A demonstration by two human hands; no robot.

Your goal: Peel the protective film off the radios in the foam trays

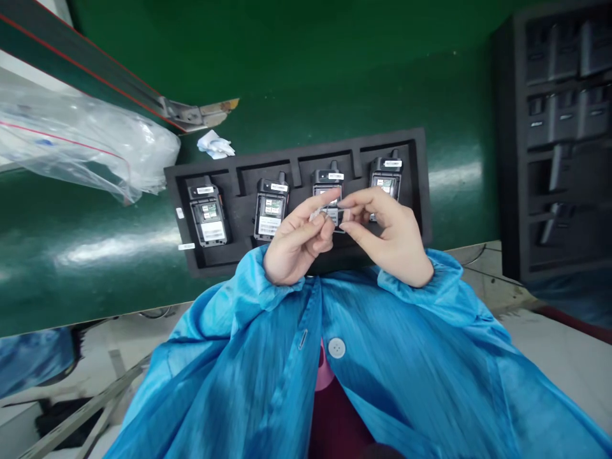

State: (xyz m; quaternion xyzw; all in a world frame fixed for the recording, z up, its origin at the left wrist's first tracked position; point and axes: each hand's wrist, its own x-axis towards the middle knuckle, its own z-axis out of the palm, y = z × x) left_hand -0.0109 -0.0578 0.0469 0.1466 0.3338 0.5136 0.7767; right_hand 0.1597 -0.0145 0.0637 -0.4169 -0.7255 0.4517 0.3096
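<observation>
L hand (296,239) & R hand (387,236) both pinch small clear piece (329,214) at fingertips, just over 3rd radio (327,178) in foam tray (421,191). Prob. separating it; next needs fine, steady pinch.

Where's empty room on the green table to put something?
Bare green tabletop lies beyond the black foam tray, between white crumpled wipe and black rack, and left of it, below the clear plastic bag. Crowded: the tray, four black radios, left hand and right hand pinching a small clear piece.
</observation>
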